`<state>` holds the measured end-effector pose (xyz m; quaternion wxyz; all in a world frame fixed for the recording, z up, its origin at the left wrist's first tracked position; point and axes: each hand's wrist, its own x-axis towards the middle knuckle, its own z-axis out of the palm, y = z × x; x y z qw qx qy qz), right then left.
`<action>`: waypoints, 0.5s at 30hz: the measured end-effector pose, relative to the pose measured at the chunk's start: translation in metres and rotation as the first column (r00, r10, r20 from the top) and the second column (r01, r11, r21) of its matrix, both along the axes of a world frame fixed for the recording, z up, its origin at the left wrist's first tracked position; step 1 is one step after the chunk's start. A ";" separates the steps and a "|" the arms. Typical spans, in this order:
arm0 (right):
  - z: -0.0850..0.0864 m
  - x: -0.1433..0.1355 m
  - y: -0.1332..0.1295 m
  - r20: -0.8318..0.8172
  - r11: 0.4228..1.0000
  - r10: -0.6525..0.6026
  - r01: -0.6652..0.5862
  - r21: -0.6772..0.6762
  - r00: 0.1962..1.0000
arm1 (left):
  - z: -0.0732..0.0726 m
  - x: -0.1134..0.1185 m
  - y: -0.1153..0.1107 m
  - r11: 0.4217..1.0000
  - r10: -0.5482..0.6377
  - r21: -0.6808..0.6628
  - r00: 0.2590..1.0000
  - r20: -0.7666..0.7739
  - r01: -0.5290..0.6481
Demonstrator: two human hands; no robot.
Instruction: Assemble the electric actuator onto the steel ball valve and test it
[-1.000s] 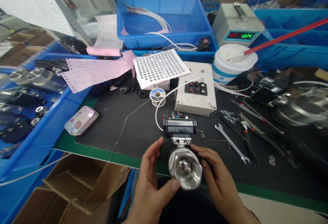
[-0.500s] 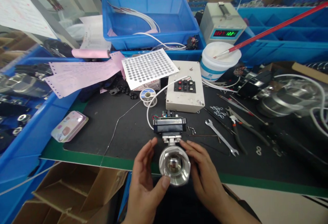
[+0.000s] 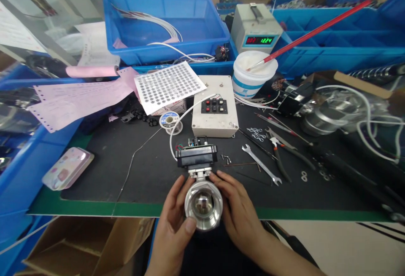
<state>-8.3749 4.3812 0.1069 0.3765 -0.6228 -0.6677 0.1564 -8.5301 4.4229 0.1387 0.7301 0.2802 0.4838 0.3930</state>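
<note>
A shiny steel ball valve (image 3: 204,221) with a black electric actuator (image 3: 196,156) on its stem is at the table's front edge, its round bore facing me. My left hand (image 3: 173,227) grips the valve's left side, thumb on the lower rim and fingers curled behind. Against the right side rests my right hand (image 3: 242,215), its fingers bent along the body near the stem. The actuator's cover is off, showing a circuit board and small wires. A white cable (image 3: 173,138) runs from it to a beige control box (image 3: 215,126) with small switches.
A solder spool (image 3: 171,120) lies left of the box. On the right are an open-ended wrench (image 3: 261,164), pliers (image 3: 278,158), clips and another valve (image 3: 322,118). Behind stand a blue bin (image 3: 171,50), a white tub (image 3: 251,78) with a brush and a power supply (image 3: 257,25).
The view has swung to the right, so the bench things sit further left. My left fingers have closed in on the valve's side. The right hand stays against it.
</note>
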 end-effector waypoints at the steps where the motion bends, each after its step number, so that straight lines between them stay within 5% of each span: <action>1: 0.001 -0.001 0.000 -0.004 1.000 -0.011 0.011 -0.003 1.000 | -0.001 0.000 0.000 1.000 -0.002 0.007 1.000 -0.005 0.002; 8: 0.006 0.008 -0.001 -0.014 0.997 -0.066 0.065 -0.031 0.998 | 0.007 -0.005 0.001 0.976 -0.015 0.210 0.974 -0.225 0.064; 15: 0.013 0.089 -0.014 0.378 0.953 -0.280 0.304 -0.005 0.883 | 0.013 -0.008 0.004 0.956 -0.064 0.251 0.941 -0.331 0.153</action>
